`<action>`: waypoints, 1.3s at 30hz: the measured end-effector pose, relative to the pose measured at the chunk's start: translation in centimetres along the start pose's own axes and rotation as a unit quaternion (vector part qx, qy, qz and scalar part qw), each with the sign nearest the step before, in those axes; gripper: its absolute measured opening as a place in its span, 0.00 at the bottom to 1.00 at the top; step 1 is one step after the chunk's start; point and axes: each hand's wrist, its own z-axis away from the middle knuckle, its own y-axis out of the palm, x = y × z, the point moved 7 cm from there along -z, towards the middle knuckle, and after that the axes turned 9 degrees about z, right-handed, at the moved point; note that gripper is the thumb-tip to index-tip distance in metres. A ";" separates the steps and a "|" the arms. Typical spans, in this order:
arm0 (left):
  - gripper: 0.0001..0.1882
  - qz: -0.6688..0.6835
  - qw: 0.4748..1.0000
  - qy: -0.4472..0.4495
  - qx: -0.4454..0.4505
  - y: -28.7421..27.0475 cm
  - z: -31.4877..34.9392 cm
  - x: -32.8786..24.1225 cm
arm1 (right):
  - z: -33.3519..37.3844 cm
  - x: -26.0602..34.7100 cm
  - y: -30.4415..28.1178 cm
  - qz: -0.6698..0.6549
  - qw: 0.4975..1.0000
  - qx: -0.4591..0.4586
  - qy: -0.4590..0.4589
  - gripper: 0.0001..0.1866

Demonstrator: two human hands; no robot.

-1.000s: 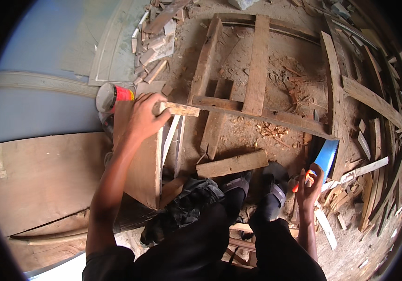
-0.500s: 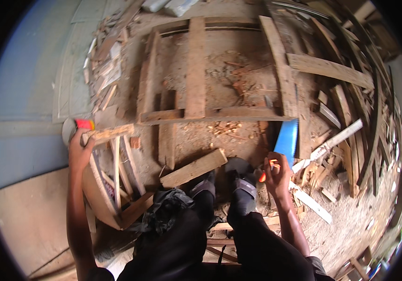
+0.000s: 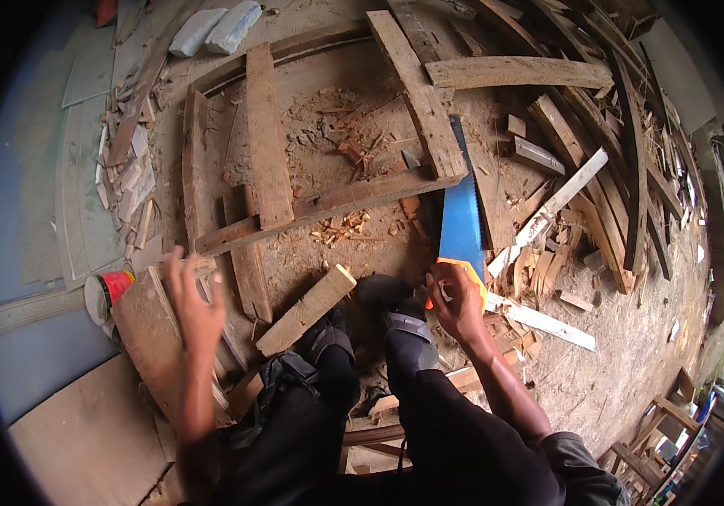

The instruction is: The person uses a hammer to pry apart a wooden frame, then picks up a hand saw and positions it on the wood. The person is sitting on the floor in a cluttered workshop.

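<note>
My right hand (image 3: 456,299) grips the orange-and-yellow handle of a handsaw (image 3: 462,226). Its blue blade points away from me, beside the near right corner of a wooden frame (image 3: 341,199) on the ground. My left hand (image 3: 196,305) is raised over an open box-like wooden piece (image 3: 144,314), fingers spread and holding nothing, slightly blurred. The end of a short wood piece shows just behind those fingers. In front of my feet a short wooden block (image 3: 307,310) lies tilted.
A red-banded can (image 3: 114,287) stands at the left by the blue-grey panels. Planks and offcuts (image 3: 632,185) are heaped along the right, with a whitish strip (image 3: 552,207) among them. Two pale blocks (image 3: 233,27) lie at the far left. Wood chips litter the ground.
My left hand has let go of the short wood piece and moved right, its fingers now spread. The saw stays in my right hand. The whole view has shifted and turned.
</note>
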 end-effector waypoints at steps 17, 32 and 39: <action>0.40 0.084 0.960 -0.076 0.255 11.2 10.2 -4.2 | 0.1 7.0 8.8 0.007 0.976 0.176 -0.126 0.14; 0.33 0.079 0.960 -0.268 0.028 8.8 4.4 2.2 | -1.9 5.4 12.0 -0.396 0.889 0.106 0.206 0.29; 0.47 0.041 0.909 -0.405 0.091 13.6 6.9 8.6 | -2.7 1.1 9.6 -0.438 0.855 0.016 0.278 0.31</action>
